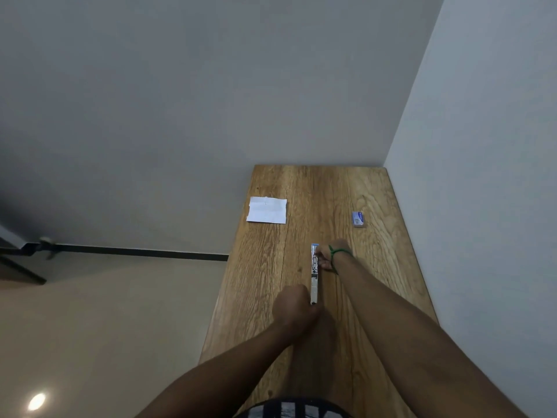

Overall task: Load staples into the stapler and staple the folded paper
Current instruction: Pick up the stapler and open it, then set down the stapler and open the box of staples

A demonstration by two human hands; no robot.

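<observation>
Mid-counter, roughly halfway between the left and right edges: stapler (314,273) swung open flat, lying lengthwise, blue-tipped end pointing at the far edge.

Right hand (328,256) is at the stapler's far half, fingers (321,261) curled onto it and gripping from the right side. Green band (339,252) on that wrist.

Left hand (294,304) is at the near end, fisted, with its fingers wrapped round the metal part from the left. The back of the hand faces the camera, so the exact hold is hidden.

Folded paper (266,210) lies flat at the counter's (346,188) left edge, toward the far end, well apart from both hands.

Staple box (359,219), small and blue, sits near the right edge at about the same depth, closed as far as I can tell.
</observation>
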